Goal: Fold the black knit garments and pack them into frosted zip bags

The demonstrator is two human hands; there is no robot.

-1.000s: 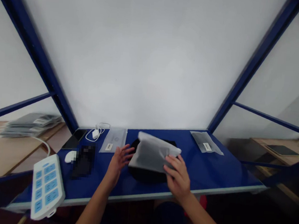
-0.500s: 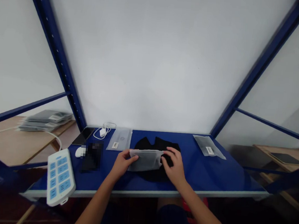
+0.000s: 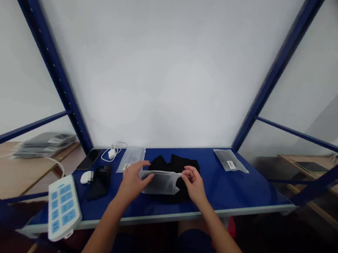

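A frosted translucent zip bag [image 3: 161,183] is in front of me, its upper edge running level from side to side. My right hand [image 3: 195,186] pinches the upper right corner of this bag between thumb and fingertips. At the bag's left end is my left hand [image 3: 132,181], thumb and fingers apart; the thumb lies in front of the bag and the fingers rise above its edge. Behind and beneath the bag, black folded cloth [image 3: 180,162] lies on the blue tabletop [image 3: 225,189], partly covered by the bag and my right hand.
Two labelled frosted bags, one at back left [image 3: 134,154] and one at right [image 3: 230,161], lie on the table. On the left are a phone [image 3: 89,159], a white charger [image 3: 112,153], a white mouse [image 3: 85,177], a black pouch [image 3: 99,185] and a power strip [image 3: 64,208].
My left hand has loosened from the bag's left end, its fingers lifting apart. My right fingers have closed into a pinch at the upper right corner. The camera view has shifted slightly.
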